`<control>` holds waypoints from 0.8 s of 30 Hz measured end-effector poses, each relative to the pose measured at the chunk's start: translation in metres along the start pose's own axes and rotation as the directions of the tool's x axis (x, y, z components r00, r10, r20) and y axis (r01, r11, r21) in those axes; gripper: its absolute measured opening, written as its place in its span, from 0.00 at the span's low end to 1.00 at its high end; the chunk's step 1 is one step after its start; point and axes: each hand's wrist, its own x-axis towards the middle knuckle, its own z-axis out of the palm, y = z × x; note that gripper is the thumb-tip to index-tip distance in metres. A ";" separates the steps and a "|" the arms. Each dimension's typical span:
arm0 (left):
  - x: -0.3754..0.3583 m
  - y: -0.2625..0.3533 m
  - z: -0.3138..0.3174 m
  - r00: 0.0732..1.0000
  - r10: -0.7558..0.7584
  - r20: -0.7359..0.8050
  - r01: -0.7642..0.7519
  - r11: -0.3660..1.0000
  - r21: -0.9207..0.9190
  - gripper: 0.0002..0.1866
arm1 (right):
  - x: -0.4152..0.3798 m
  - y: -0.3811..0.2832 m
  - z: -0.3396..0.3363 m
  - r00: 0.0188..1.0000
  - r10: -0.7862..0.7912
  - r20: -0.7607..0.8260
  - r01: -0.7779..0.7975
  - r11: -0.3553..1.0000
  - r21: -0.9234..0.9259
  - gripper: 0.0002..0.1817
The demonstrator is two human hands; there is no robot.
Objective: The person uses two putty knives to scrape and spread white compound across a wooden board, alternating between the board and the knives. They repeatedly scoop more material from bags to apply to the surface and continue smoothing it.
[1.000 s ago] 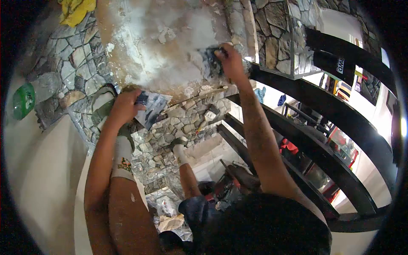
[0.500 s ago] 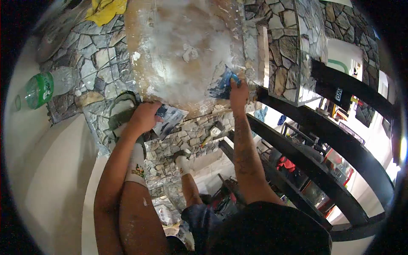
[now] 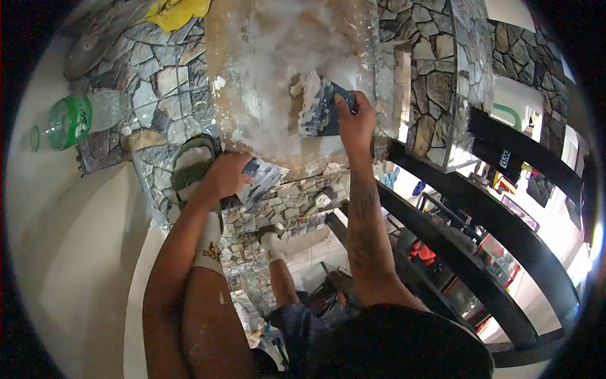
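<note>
Fingers clamped: right hand (image 3: 358, 129) on broad scraper (image 3: 325, 117) over smeared slab (image 3: 249, 101); left hand (image 3: 226, 177) on second scraper (image 3: 268, 181). Probably light, stiff (thin edge perhaps springy); best gripped at the back.

The one view looks from the person's head, forward and steeply down over the shirt (image 3: 404, 344), arms (image 3: 173, 265) and legs (image 3: 211, 312); the slab (image 3: 259, 88) sits near, within reach, the lower stonework (image 3: 245, 222) farther off.

The left grip (image 3: 228, 179) covers part of its scraper (image 3: 266, 181), the right grip (image 3: 356, 124) part of the dark blade (image 3: 324, 117); the top edge crops the yellow item (image 3: 178, 14).
</note>
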 end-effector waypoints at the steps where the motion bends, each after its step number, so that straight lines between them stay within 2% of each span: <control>1: -0.002 0.003 -0.004 1.000 -0.003 -0.018 0.002 0.999 -0.045 0.22 | 0.004 0.000 -0.003 1.000 0.023 0.009 -0.023 1.000 -0.003 0.11; 2: -0.004 0.005 -0.008 0.999 -0.009 -0.033 0.006 0.996 -0.091 0.22 | 0.006 0.001 -0.005 0.999 0.050 0.019 -0.050 0.999 -0.007 0.10; 3: -0.003 0.008 -0.016 0.997 -0.071 0.006 0.071 0.988 -0.135 0.21 | 0.006 0.003 -0.008 0.996 0.080 0.031 -0.079 0.997 -0.011 0.10; 5: -0.002 0.017 -0.038 0.977 -0.190 0.100 0.208 0.954 -0.217 0.21 | 0.002 0.000 -0.007 0.999 0.037 -0.007 -0.038 0.999 -0.029 0.11; 6: -0.001 0.025 -0.053 0.977 -0.212 0.008 0.212 0.974 -0.075 0.21 | -0.001 -0.004 -0.007 1.000 0.016 -0.025 -0.017 0.999 -0.038 0.11; 9: 0.015 0.068 -0.096 0.950 -0.261 -0.173 0.209 0.940 -0.270 0.19 | -0.013 -0.021 -0.005 0.997 0.074 0.038 -0.070 0.995 -0.077 0.13; 12: 0.034 0.093 -0.104 0.914 -0.077 -0.398 0.083 0.997 -0.001 0.20 | -0.016 -0.031 0.002 0.992 0.112 0.055 -0.102 0.982 -0.159 0.13; 16: 0.058 0.135 -0.120 0.974 -0.120 -0.190 0.120 0.993 -0.011 0.17 | -0.018 -0.055 0.012 1.000 0.023 0.007 -0.022 0.991 -0.131 0.10; 19: 0.070 0.132 -0.107 0.942 -0.037 -0.333 0.062 0.996 0.063 0.11 | -0.019 -0.071 0.015 0.999 -0.046 0.028 0.048 0.995 -0.084 0.09; 22: 0.076 0.130 -0.103 0.936 -0.048 -0.349 0.066 0.997 0.039 0.10 | -0.018 -0.076 0.020 0.988 -0.150 0.030 0.152 0.986 -0.070 0.08; 24: 0.086 0.124 -0.104 0.951 -0.117 -0.285 0.131 0.991 0.031 0.16 | -0.016 -0.077 0.018 0.975 -0.213 0.054 0.218 0.971 -0.099 0.07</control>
